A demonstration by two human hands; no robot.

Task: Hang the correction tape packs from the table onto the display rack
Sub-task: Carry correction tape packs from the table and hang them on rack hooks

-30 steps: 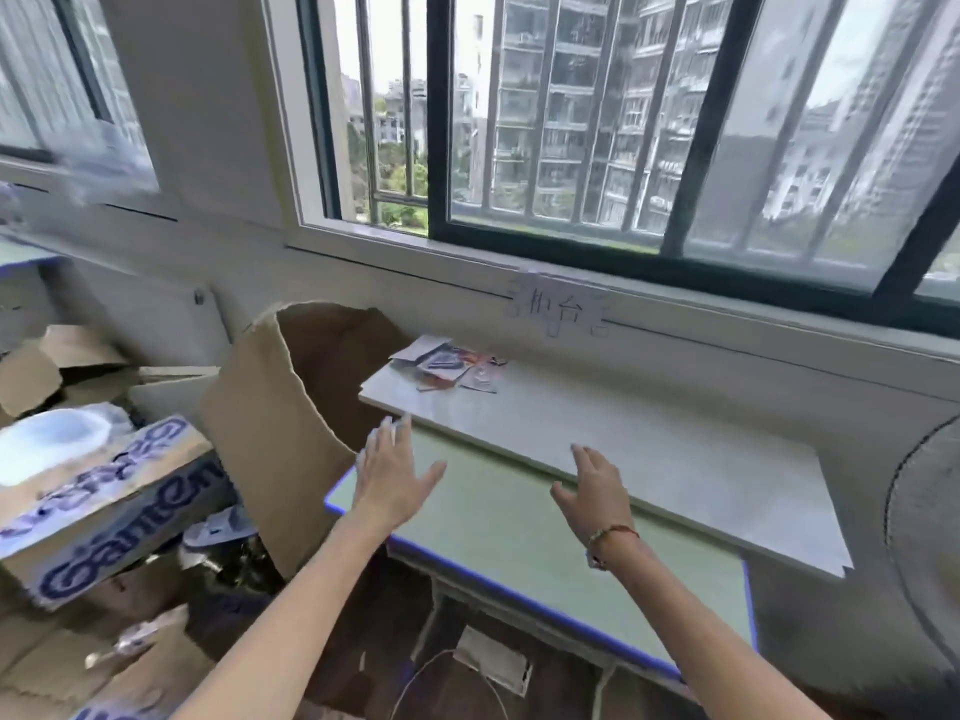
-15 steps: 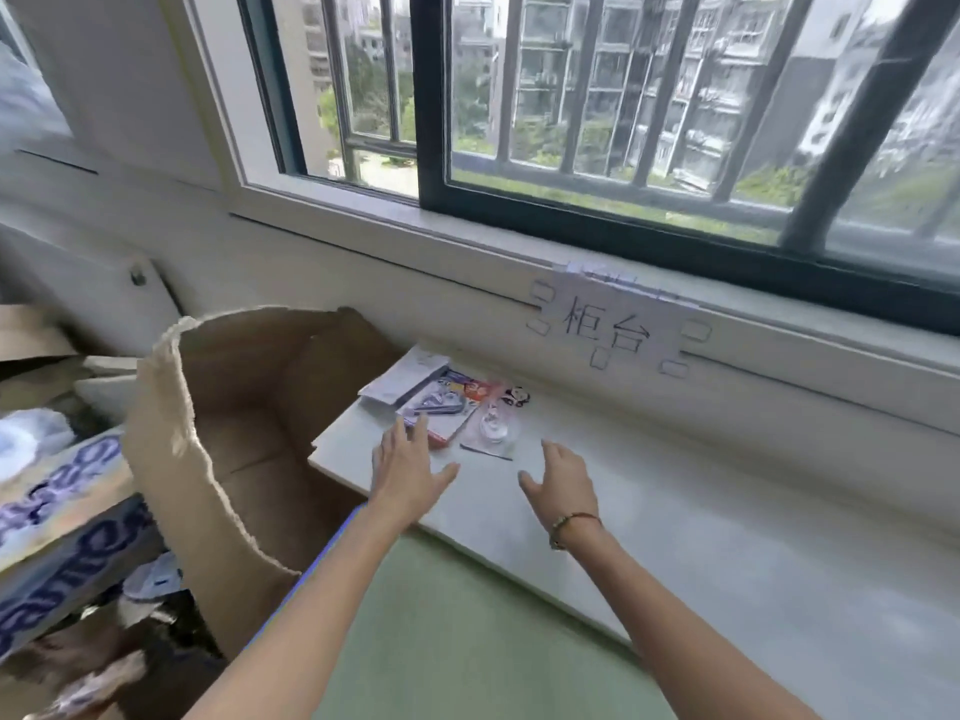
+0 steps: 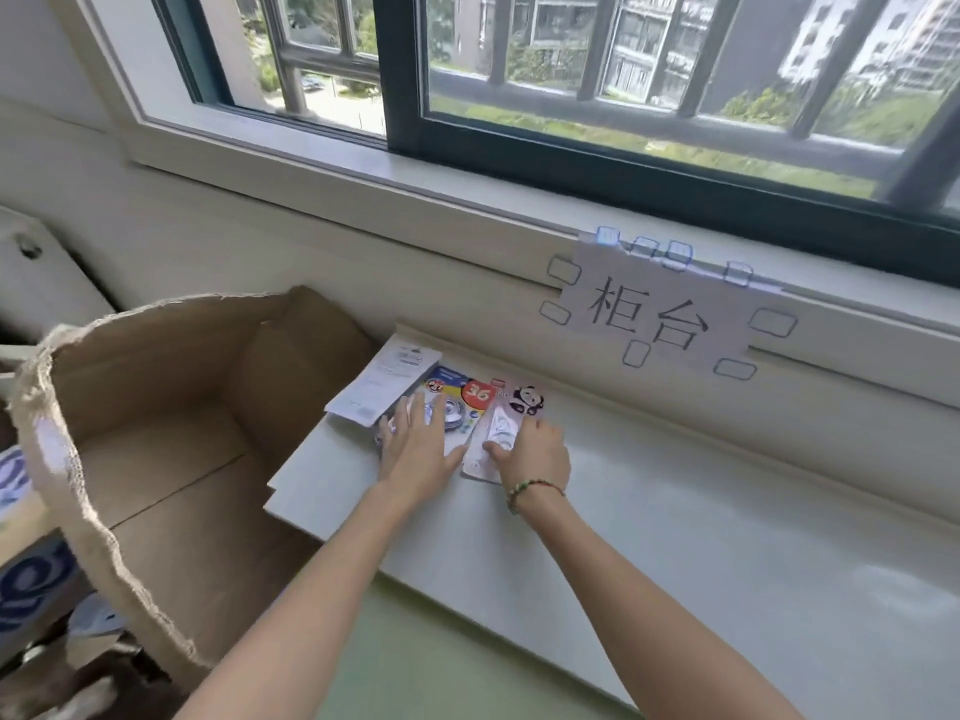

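I see 3 correction tape packs lying at the far left end of the white table (image 3: 675, 511), against the wall under the window. My left hand (image 3: 415, 449) lies flat, fingers straight and spread, on the blue and yellow pack (image 3: 457, 392), whose red patch reads "36"; the smaller print there is too blurred for me to read. My right hand (image 3: 535, 449) rests on the pink panda pack (image 3: 511, 407) just beside it, fingers bent down onto the clear blister, thumb against its near edge; I cannot tell whether it has pinched the pack or only presses it. A bead bracelet (image 3: 532, 488) sits on that wrist. The third pack, a white card pack (image 3: 387, 381), lies face down with fine grey print I cannot read, overlapping the blue one's left side. On the wall above, a taped paper sign (image 3: 654, 314) reads "柜台". A torn cardboard box (image 3: 171, 433) stands open just left of the table.
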